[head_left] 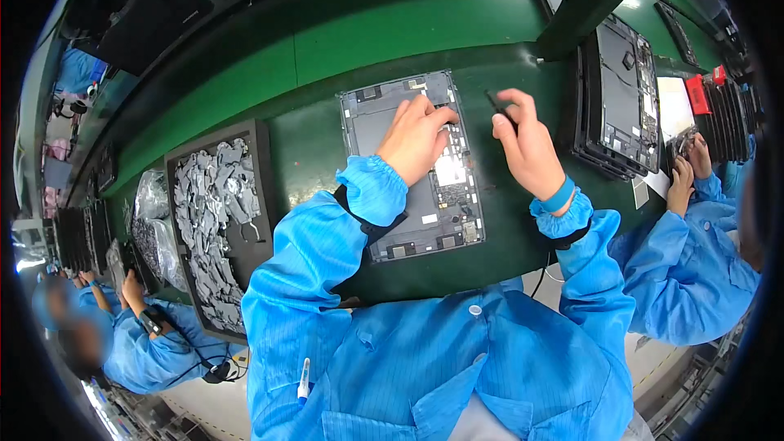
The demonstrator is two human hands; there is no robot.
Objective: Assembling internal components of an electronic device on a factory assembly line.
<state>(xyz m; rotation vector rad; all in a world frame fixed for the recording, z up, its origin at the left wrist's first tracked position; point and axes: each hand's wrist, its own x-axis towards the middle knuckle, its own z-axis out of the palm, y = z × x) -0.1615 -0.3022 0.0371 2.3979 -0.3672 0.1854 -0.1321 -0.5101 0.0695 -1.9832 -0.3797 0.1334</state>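
An opened tablet-like device (392,224) lies on the green bench in front of me, its grey housing and circuit boards exposed. Over its upper half rests my left hand (415,137), fingers curled and bent down near the board along the right side. Whatever the fingertips pinch, if anything, is too small to make out. Right of the device, raised and apart from it, my right hand (529,147) is closed around a slim black hand tool (496,104), possibly tweezers. Its tip points up and left.
To the left stands a dark foam tray (263,196) heaped with small grey-black parts, beside clear plastic bags (155,224). At right is a stack of similar opened devices (625,98) near a green post (600,0). Co-workers in blue sleeves (694,253) sit on both sides.
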